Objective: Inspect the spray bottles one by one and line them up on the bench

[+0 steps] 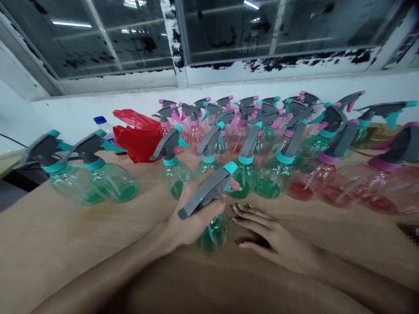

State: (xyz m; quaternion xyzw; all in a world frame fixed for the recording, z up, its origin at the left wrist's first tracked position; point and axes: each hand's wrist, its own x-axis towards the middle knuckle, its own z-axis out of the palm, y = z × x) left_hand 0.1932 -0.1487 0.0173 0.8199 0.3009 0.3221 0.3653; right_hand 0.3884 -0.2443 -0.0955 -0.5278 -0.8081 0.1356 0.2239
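My left hand (193, 218) is wrapped round the neck of a green spray bottle (212, 235) with a grey trigger head and teal nozzle. The bottle is near the table's front, in front of a row of other spray bottles. Just right of it, my right hand (268, 235) lies palm down with fingers stretched out, holding nothing. Beyond my hands stand green spray bottles (273, 181) with teal collars. Farther right are pink spray bottles (304, 185) with pink collars. The neck of the held bottle is hidden by my fingers.
Two green spray bottles (114, 181) stand apart at the left. A red plastic bag (137, 139) and a blue-capped bottle (103, 126) are behind them. Several more spray bottles crowd the back of the wooden table (49, 244), below a window (229, 30).
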